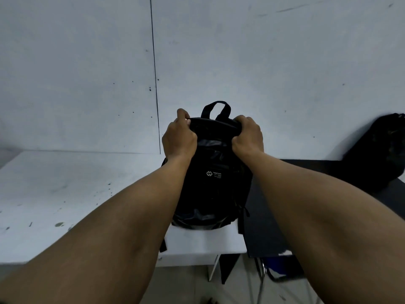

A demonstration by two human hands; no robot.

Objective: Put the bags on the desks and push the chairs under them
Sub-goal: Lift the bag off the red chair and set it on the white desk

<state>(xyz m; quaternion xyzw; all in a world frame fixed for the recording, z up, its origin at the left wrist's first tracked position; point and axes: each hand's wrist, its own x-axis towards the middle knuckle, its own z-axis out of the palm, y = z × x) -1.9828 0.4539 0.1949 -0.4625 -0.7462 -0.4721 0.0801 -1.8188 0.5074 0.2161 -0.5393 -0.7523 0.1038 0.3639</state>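
Note:
A black backpack (pixel 211 187) with a small white logo stands upright on the right end of the white desk (pixel 65 194), its carry loop pointing up toward the wall. My left hand (pixel 178 137) grips the top of the backpack on its left side. My right hand (pixel 247 136) grips the top on its right side. A second black bag (pixel 377 154) leans against the wall on the black desk (pixel 285 216) at the right. Below the black desk shows part of a chair (pixel 274 270) with a metal frame and a dark seat.
A pale wall rises right behind both desks. The two desks stand side by side, touching. The white desk's top shows dark specks and stains. A metal desk leg (pixel 213 268) and grey floor show below the front edges.

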